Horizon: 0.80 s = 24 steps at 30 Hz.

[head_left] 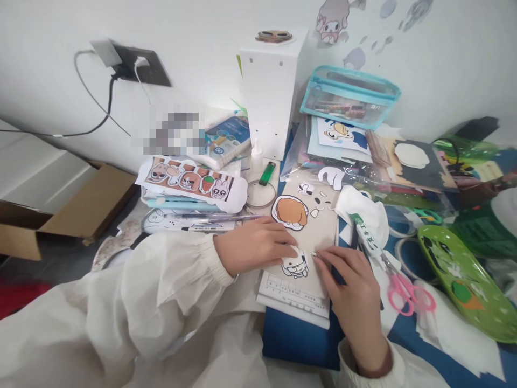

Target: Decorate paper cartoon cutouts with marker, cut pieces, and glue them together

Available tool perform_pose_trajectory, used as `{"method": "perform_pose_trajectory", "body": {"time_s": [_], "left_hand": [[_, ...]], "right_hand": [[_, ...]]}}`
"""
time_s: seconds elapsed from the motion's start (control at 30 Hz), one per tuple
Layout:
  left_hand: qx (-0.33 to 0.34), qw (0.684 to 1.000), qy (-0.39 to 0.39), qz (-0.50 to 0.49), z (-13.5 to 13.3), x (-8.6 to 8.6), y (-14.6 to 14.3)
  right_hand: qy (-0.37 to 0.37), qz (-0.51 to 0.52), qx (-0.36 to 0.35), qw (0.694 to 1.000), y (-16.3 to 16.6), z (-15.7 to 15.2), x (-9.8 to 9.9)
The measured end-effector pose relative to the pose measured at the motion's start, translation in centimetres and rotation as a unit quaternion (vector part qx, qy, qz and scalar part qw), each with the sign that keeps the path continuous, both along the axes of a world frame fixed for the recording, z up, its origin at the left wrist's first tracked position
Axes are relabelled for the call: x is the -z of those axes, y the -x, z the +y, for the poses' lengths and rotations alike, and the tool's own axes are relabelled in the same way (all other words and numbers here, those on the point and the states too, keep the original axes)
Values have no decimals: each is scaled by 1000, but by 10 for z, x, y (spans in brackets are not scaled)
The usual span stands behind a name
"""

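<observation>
My left hand (255,243) lies flat on a beige card (319,226), fingers stretched out, fingertips resting on a small white cartoon-animal cutout (295,265). My right hand (352,293) comes in from below with its fingers extended, their tips pressing the card just right of that cutout. Higher on the card sits an orange-and-white animal sticker (290,211), with small cutout pieces (319,202) beside it. The card lies on a white lined sheet (294,295).
Pink-handled scissors (406,291) lie right of my right hand, a green tray (464,280) beyond them. A sticker strip (189,180), green lighter (267,172), white box (271,91), blue zip pouch (349,97), tape rolls and paper piles crowd the back. A cardboard box (68,210) sits left.
</observation>
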State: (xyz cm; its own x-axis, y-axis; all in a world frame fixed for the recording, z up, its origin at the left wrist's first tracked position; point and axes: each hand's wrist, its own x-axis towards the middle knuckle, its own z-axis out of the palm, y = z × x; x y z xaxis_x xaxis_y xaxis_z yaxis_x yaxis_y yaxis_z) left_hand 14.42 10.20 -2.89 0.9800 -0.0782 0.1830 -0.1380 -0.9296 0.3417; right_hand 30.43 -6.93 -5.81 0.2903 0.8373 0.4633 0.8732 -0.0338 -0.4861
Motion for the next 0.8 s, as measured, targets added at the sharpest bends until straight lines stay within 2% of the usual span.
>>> {"method": "perform_pose_trajectory", "body": {"time_s": [0.1,0.3,0.53,0.7,0.8], "left_hand": [[-11,999,26,-43,0,12,4],[-26,996,54,-72,-4,20,10],[-76,986,122,-85,-10,30,15],[-107,979,151,-91,-13,29,18],[-109,982,109,-106,-15,24,19]], "right_hand": [[-15,17,-3,1000,-3,-1,5],[-21,36,-15,999,-4,-7,7],[3,57,-115,992,-5,-17,3],[23,10,-138,990,-10,-13,10],[26,-2,-129,991,-9,-12,11]]}}
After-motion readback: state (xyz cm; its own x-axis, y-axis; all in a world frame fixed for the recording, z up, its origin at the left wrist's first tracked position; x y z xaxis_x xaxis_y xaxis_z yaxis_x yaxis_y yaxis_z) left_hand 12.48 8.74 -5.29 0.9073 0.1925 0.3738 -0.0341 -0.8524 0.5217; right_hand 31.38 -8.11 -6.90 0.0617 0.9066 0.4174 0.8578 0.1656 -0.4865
